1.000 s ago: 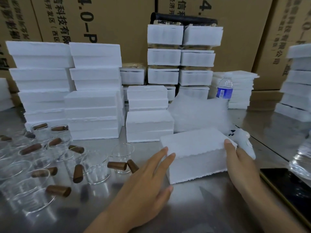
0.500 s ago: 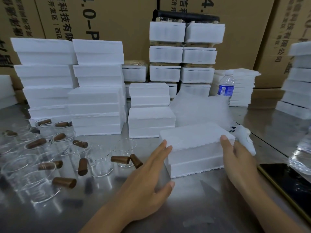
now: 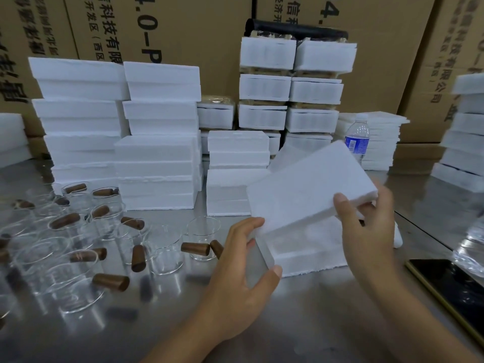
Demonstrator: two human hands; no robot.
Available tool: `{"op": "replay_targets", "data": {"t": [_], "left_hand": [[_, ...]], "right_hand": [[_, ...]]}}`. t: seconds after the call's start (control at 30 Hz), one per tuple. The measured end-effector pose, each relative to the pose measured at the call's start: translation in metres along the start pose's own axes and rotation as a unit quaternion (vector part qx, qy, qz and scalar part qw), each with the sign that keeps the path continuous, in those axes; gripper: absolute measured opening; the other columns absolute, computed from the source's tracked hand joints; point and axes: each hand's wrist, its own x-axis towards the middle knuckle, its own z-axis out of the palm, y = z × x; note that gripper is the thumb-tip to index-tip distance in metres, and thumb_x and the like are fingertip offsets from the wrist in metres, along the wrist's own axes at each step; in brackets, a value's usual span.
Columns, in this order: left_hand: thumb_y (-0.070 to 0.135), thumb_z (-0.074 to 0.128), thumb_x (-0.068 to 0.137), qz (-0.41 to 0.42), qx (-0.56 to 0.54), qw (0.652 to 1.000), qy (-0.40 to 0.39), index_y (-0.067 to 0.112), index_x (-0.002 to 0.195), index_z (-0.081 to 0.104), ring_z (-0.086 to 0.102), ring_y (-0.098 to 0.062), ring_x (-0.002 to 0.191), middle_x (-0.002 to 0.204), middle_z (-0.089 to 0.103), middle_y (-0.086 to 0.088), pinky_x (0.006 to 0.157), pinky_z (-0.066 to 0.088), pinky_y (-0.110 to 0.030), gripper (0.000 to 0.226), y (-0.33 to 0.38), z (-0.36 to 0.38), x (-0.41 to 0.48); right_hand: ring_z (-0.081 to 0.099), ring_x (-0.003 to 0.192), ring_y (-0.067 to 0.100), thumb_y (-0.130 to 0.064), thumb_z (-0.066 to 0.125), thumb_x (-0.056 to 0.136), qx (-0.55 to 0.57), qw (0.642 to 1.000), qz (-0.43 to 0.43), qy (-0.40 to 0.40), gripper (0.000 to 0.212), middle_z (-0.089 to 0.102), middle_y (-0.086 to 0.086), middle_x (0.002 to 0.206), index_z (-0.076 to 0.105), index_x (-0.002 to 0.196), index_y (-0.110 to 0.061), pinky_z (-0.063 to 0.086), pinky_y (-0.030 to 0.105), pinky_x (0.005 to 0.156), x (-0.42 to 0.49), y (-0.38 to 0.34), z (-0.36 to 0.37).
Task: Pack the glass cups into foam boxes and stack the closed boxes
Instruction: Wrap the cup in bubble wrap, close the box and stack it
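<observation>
Tilted foam lid (image 3: pixel 309 189) in the right hand (image 3: pixel 366 231)'s pinch above the open foam box (image 3: pixel 309 248), left hand (image 3: pixel 243 271)'s curled fingers around the box's end.

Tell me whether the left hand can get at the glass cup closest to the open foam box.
Probably yes. The left hand grips the left end of the foam box base, and the glass cup stands to its left on the table, nothing between. It would have to let go first.

Left hand (image 3: pixel 243 273) low, right hand (image 3: pixel 366 231) higher (both gripping).
</observation>
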Motion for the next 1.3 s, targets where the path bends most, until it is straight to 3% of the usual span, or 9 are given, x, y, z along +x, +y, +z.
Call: {"op": "replay_targets", "data": {"t": [0.13, 0.23, 0.47, 0.57, 0.63, 0.73, 0.93, 1.13, 1.3], "left_hand": [[0.027, 0.058, 0.083, -0.011, -0.01, 0.998, 0.068, 0.035, 0.125, 0.041, 0.041, 0.007, 0.126, 0.132, 0.044, 0.025, 0.098, 0.032, -0.007, 0.046, 0.002, -0.006, 0.005], [0.031, 0.054, 0.084, -0.001, 0.012, 0.989, 0.147, 0.036, 0.121, 0.043, 0.043, 0.012, 0.121, 0.13, 0.048, 0.02, 0.094, 0.031, -0.003, 0.04, 0.002, -0.016, 0.009], [0.048, 0.043, 0.086, 0.051, -0.082, 0.959, 0.268, 0.035, 0.125, 0.039, 0.049, -0.001, 0.123, 0.125, 0.049, 0.033, 0.095, 0.041, -0.012, 0.041, 0.005, -0.047, 0.018], [0.068, 0.048, 0.078, 0.021, -0.129, 0.941, 0.312, 0.042, 0.129, 0.035, 0.047, -0.015, 0.129, 0.141, 0.045, 0.004, 0.103, 0.043, -0.032, 0.058, 0.003, -0.056, 0.021], [0.082, 0.053, 0.065, -0.021, -0.164, 0.929, 0.331, 0.043, 0.131, 0.032, 0.053, -0.016, 0.122, 0.14, 0.047, -0.006, 0.092, 0.049, -0.026, 0.08, 0.002, -0.06, 0.022], [0.076, 0.055, 0.071, -0.077, -0.166, 0.911, 0.371, 0.037, 0.138, 0.031, 0.055, -0.013, 0.119, 0.138, 0.048, 0.001, 0.09, 0.048, -0.027, 0.081, -0.002, -0.066, 0.024], [0.05, 0.045, 0.081, -0.14, -0.123, 0.87, 0.457, 0.037, 0.12, 0.049, 0.06, -0.016, 0.11, 0.126, 0.058, -0.003, 0.097, 0.047, -0.04, 0.041, -0.013, -0.078, 0.027], [0.029, 0.047, 0.094, -0.167, -0.148, 0.846, 0.484, 0.036, 0.104, 0.06, 0.06, -0.013, 0.106, 0.114, 0.063, 0.002, 0.098, 0.047, -0.041, 0.018, -0.017, -0.085, 0.029], [0.027, 0.043, 0.096, -0.188, -0.134, 0.829, 0.51, 0.031, 0.111, 0.06, 0.061, -0.009, 0.101, 0.109, 0.063, 0.01, 0.085, 0.052, -0.032, 0.023, -0.017, -0.095, 0.028]], "right_hand": [[0.063, 0.088, -0.01, -0.017, 0.064, 0.086, 0.096, 0.995, -0.017, -0.018, 0.05, 0.068, -0.026, 0.09, 0.034, 0.124, -0.029, 0.047, 0.006, 0.063, 0.007, -0.023, 0.022], [0.065, 0.088, -0.004, -0.01, 0.065, 0.085, 0.133, 0.988, -0.038, -0.062, 0.049, 0.063, -0.012, 0.105, 0.033, 0.119, -0.023, 0.049, 0.009, 0.065, 0.012, -0.043, 0.043], [0.05, 0.104, -0.004, -0.008, 0.071, 0.08, -0.07, 0.932, -0.277, -0.222, 0.057, 0.053, -0.011, 0.115, 0.044, 0.124, -0.031, 0.042, 0.013, 0.088, -0.014, -0.058, 0.091], [0.057, 0.101, 0.018, -0.01, 0.072, 0.078, -0.163, 0.885, -0.356, -0.251, 0.052, 0.063, 0.003, 0.108, 0.057, 0.127, -0.018, 0.043, 0.034, 0.09, -0.031, -0.051, 0.111], [0.059, 0.093, 0.022, -0.013, 0.072, 0.077, -0.205, 0.872, -0.37, -0.246, 0.049, 0.064, 0.005, 0.099, 0.061, 0.124, -0.02, 0.044, 0.038, 0.085, -0.039, -0.048, 0.124], [0.06, 0.084, 0.025, -0.009, 0.073, 0.073, -0.255, 0.856, -0.377, -0.244, 0.049, 0.064, 0.008, 0.09, 0.065, 0.119, -0.023, 0.042, 0.039, 0.078, -0.047, -0.046, 0.142], [0.057, 0.08, 0.023, -0.001, 0.073, 0.061, -0.334, 0.823, -0.384, -0.251, 0.061, 0.062, 0.004, 0.087, 0.064, 0.116, -0.025, 0.039, 0.034, 0.075, -0.056, -0.038, 0.164], [0.051, 0.116, 0.032, 0.013, 0.064, 0.069, -0.31, 0.797, -0.374, -0.358, 0.078, 0.058, 0.013, 0.123, 0.042, 0.14, -0.01, 0.032, 0.042, 0.105, -0.049, -0.029, 0.152], [0.039, 0.134, 0.023, -0.007, 0.081, 0.066, -0.327, 0.838, -0.362, -0.246, 0.088, 0.049, 0.008, 0.139, 0.032, 0.139, -0.017, 0.017, 0.05, 0.11, -0.049, -0.023, 0.133]]}}
